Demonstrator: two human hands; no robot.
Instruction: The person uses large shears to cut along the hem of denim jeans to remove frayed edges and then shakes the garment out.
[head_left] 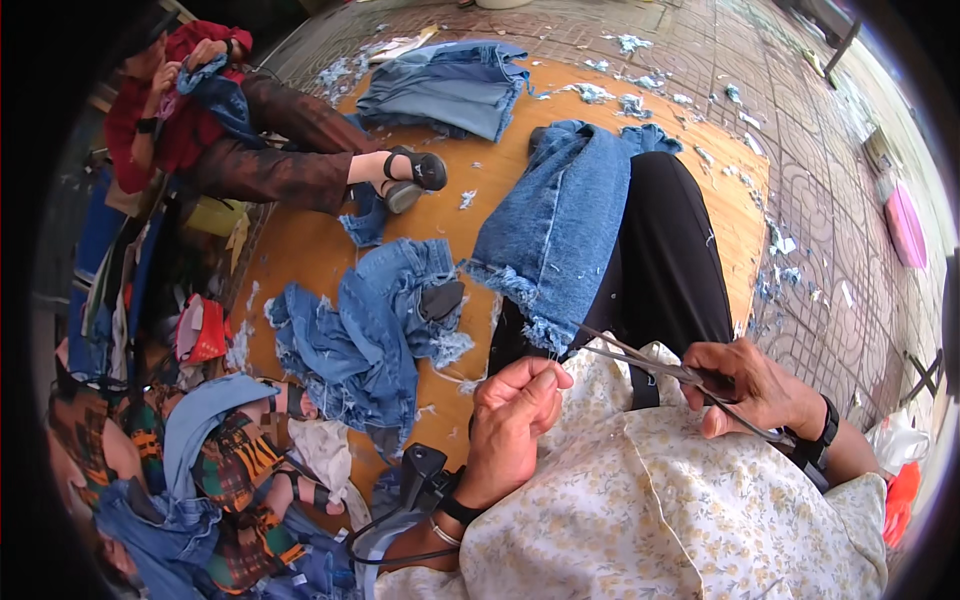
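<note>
A person in a cream floral blouse (650, 500) sits with knees bent in black trousers (680, 260). The left hand (515, 415) comes up from the near edge, wrist bent inward, a black strap (460, 510) around it. Its grip is narrow, thumb and forefinger pinched on threads (553, 357) at the frayed hem (548, 332) of a blue denim trouser leg (560, 225). The right hand (745, 385), with a black watch (828, 430) at the wrist, has its grip closed around long-bladed scissors (640, 357) that point left toward the hem. The fingers partly hide the handles, and whether the blade tips touch the denim is hard to tell. The trouser leg lies over the person's thigh and knee.

Near left, a co-worker's patterned trousers (240, 460) show beside light blue denim (205, 430); the rest of that person is dim or cut off by the dark rim. Beyond, crumpled jeans (375, 340) lie on an orange-brown board (470, 215). Farther left, a co-worker in a red top (125, 130) holds up denim (220, 95). Folded jeans (440, 90) lie at the board's far end, with pale scraps (630, 43) on the paving (800, 180) beyond.
</note>
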